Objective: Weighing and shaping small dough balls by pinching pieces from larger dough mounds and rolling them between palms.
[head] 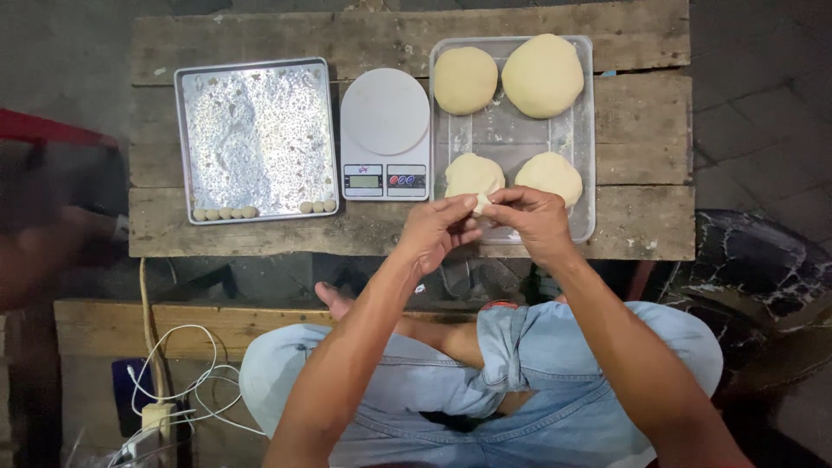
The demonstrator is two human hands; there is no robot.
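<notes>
Over the plastic tray (pixel 582 130), I'm pinching a small dough bit (pixel 481 204) between both hands (pixel 438 232) (pixel 530 221), probably shaping it, tin tray (pixel 256 66) next.

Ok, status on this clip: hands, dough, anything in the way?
Left hand and right hand pinching a small dough piece together. Held over clear tray of dough balls. Nothing obstructing.
</notes>
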